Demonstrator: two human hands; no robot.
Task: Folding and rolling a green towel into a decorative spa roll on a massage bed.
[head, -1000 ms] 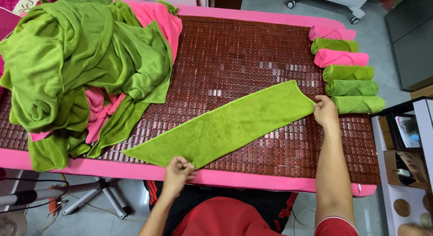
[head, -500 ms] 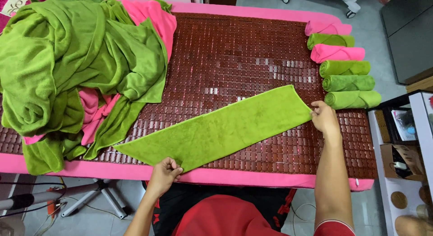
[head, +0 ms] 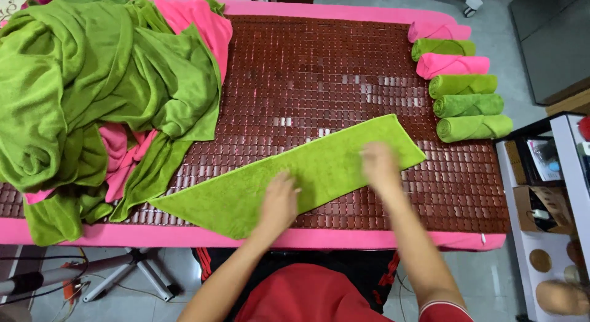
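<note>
Green terry dominates my view: six rolled towels [head: 458, 85] already sit in a column along the table's [head: 369, 239] far right edge, while a big unfolded heap [head: 92, 94] waits at its left end, so I judge most work remains. My left hand [head: 279, 202] and right hand [head: 381, 165] lie flat, fingers spread, gripping nothing, on the folded green towel [head: 319, 165] lying slantwise by the near edge.

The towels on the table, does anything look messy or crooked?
Yes. The flat green towel lies slanted across the mat, not square with its edge, with both hands, left and right, on it. The pile of green and pink towels at the left is heaped and tangled. The rolled towels at the right sit in a neat column.
</note>
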